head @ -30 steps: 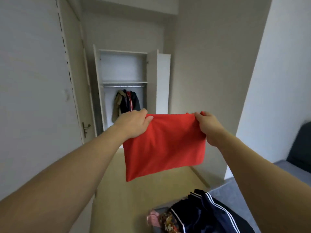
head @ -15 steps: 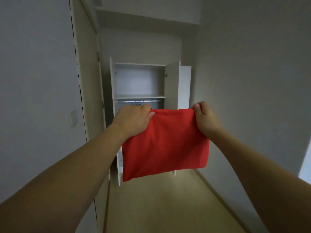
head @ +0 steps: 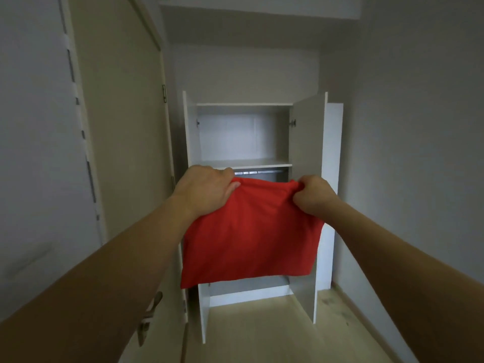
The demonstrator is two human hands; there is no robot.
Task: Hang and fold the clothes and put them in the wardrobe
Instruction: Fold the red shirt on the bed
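Now both hands, left hand (head: 207, 191) and right hand (head: 313, 196), are pinching a folded red garment (head: 248, 234) by its top corners, keeping it flat for the open wardrobe's shelf (head: 251, 163)

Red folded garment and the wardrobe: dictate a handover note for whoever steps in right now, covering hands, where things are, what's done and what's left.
Left hand: grips the top left corner of the red folded garment.
Right hand: grips the bunched top right corner.
The garment hangs in the air between both hands, in front of the open wardrobe.
The upper shelf appears bare; the hanging rail sits just below it.
Done: this garment looks folded.
Left: probably lay it on a shelf. The view shows no other clothes waiting.
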